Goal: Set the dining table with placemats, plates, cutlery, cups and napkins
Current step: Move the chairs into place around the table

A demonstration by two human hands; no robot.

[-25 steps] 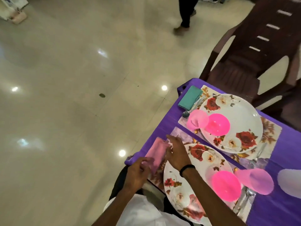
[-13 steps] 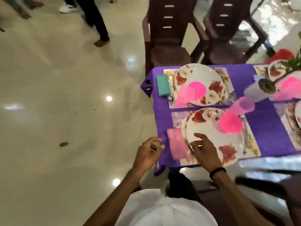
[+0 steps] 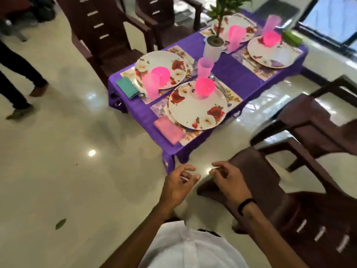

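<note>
**Table check, one setting at a time**

Table (image 3: 228, 74) stands ahead of the person, well apart from both hands. Left to right: teal napkin (image 3: 127, 87), pink napkin (image 3: 169, 131) beside the near plate (image 3: 197, 106), potted plant (image 3: 213, 46), far plates. Left hand (image 3: 178, 185) and right hand (image 3: 228, 180) hang loosely curled, holding nothing. Judged best now: scan each setting for missing cutlery or cups before reaching in.

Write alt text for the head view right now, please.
Both hands, left hand and right hand, hover empty above the floor, short of the purple table. Nearest setting: floral plate carrying a pink bowl, pink napkin beside it.
</note>
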